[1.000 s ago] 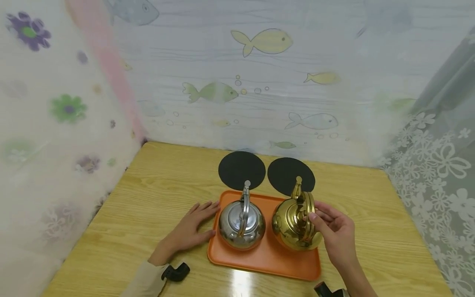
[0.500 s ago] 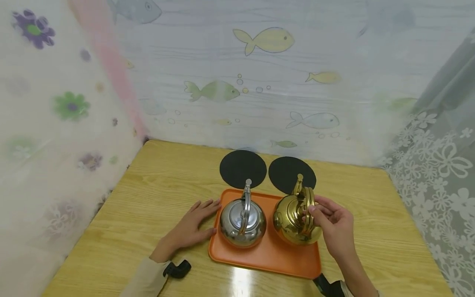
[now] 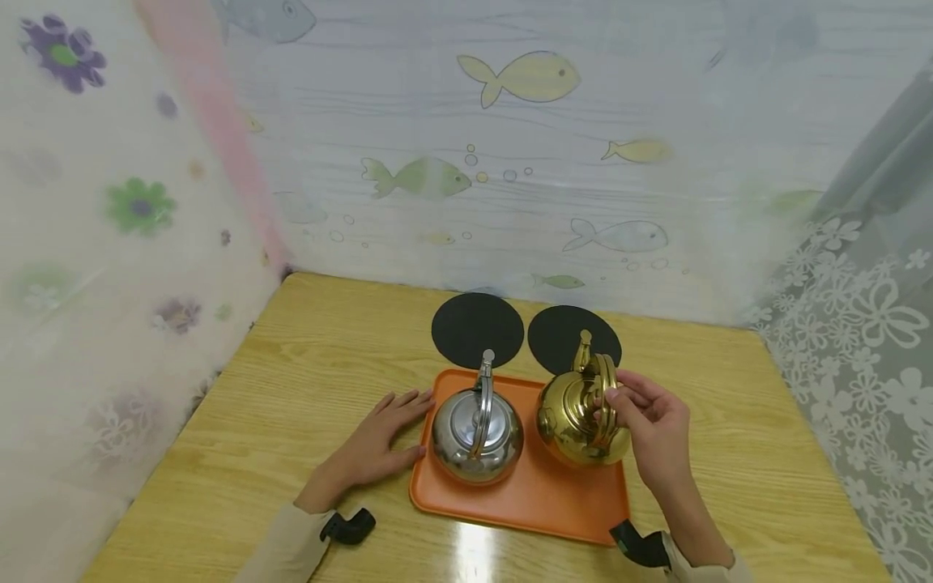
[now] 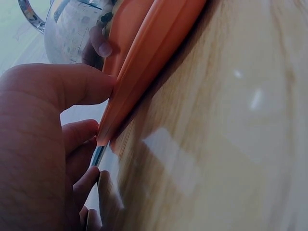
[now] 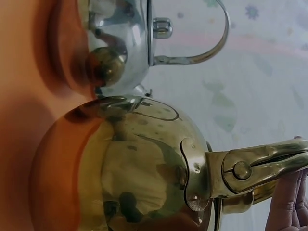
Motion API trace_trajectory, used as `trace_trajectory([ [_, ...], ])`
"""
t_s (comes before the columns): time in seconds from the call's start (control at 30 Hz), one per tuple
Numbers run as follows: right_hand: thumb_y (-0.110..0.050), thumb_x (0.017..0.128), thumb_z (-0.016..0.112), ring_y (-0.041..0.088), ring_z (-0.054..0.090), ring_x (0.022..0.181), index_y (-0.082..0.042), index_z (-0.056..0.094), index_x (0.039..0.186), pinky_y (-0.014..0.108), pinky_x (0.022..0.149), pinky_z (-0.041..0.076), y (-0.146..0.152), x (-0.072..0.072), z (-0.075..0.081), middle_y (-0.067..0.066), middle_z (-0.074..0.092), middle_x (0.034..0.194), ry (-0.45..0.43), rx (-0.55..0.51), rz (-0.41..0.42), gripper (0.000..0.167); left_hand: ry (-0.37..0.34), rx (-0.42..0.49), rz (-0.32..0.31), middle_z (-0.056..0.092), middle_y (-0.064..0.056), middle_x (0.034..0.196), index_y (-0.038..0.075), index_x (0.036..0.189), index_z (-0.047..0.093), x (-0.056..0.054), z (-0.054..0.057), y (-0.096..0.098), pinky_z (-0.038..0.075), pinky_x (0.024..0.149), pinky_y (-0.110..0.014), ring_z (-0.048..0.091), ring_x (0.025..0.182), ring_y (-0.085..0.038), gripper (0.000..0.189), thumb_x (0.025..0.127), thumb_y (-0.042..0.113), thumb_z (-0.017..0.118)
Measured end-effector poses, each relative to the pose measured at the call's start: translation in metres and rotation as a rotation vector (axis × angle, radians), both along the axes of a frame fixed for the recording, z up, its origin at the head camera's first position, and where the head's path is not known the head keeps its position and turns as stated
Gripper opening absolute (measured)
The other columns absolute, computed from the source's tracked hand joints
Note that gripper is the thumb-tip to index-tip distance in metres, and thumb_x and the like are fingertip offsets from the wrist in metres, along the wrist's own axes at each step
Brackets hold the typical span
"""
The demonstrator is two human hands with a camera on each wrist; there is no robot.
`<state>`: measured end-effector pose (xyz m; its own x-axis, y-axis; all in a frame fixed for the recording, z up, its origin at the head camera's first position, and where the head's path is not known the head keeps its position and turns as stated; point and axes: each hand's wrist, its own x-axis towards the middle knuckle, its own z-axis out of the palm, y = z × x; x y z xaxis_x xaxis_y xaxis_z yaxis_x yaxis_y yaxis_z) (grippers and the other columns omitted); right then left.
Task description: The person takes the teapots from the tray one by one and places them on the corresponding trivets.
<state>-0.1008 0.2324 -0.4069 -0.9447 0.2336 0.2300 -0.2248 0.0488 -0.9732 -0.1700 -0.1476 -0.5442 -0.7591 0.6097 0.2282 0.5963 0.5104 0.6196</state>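
Observation:
My right hand [image 3: 659, 425] grips the upright handle of a shiny gold kettle [image 3: 564, 421] over the right part of an orange tray [image 3: 525, 506]. The kettle's spout points away from me; whether its base touches the tray I cannot tell. In the right wrist view, fingers [image 5: 288, 202] lie under the gold handle [image 5: 264, 161]. A silver kettle [image 3: 466, 453] stands on the tray's left part, its handle up. Spread and mostly straight, the fingers of my left hand [image 3: 372, 445] rest at the tray's left edge. The left wrist view has the thumb [image 4: 89, 86] touching the tray's rim [image 4: 144, 57].
Two black round mats [image 3: 477, 330] [image 3: 564, 330] lie side by side behind the tray on the wood-grain table [image 3: 342, 348]. Behind the table hangs a fish-patterned curtain [image 3: 408, 243]. A floral curtain closes off the left, and a lacy one [image 3: 860, 356] the right.
The gold kettle has shifted a little away from me, toward the right black mat, with my right hand on its handle. My left hand and the silver kettle have hardly moved.

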Motion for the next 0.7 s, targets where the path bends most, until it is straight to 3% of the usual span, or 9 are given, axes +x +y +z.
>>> trace_trajectory([
  [0.4, 0.002, 0.097, 0.062, 0.009, 0.071, 0.065, 0.004, 0.068, 0.118, 0.02, 0.065, 0.059, -0.002, -0.013, 0.004, -0.003, 0.074, 0.079, -0.004, -0.013, 0.003, 0.022, 0.005, 0.003, -0.002, 0.041, -0.002, 0.162, 0.014, 0.154, 0.048, 0.0, -0.001, 0.0, 0.015, 0.123, -0.061, 0.033, 0.151, -0.032, 0.068, 0.094, 0.041, 0.067],
  [0.7, 0.003, 0.096, 0.063, 0.008, 0.072, 0.07, -0.003, 0.073, 0.114, 0.018, 0.062, 0.057, -0.002, -0.025, 0.006, -0.003, 0.074, 0.076, 0.021, -0.066, -0.013, 0.021, -0.002, 0.02, -0.003, 0.042, -0.003, 0.161, 0.015, 0.153, 0.049, 0.0, 0.001, -0.001, 0.014, 0.123, -0.06, 0.034, 0.151, -0.033, 0.066, 0.094, 0.04, 0.067],
])
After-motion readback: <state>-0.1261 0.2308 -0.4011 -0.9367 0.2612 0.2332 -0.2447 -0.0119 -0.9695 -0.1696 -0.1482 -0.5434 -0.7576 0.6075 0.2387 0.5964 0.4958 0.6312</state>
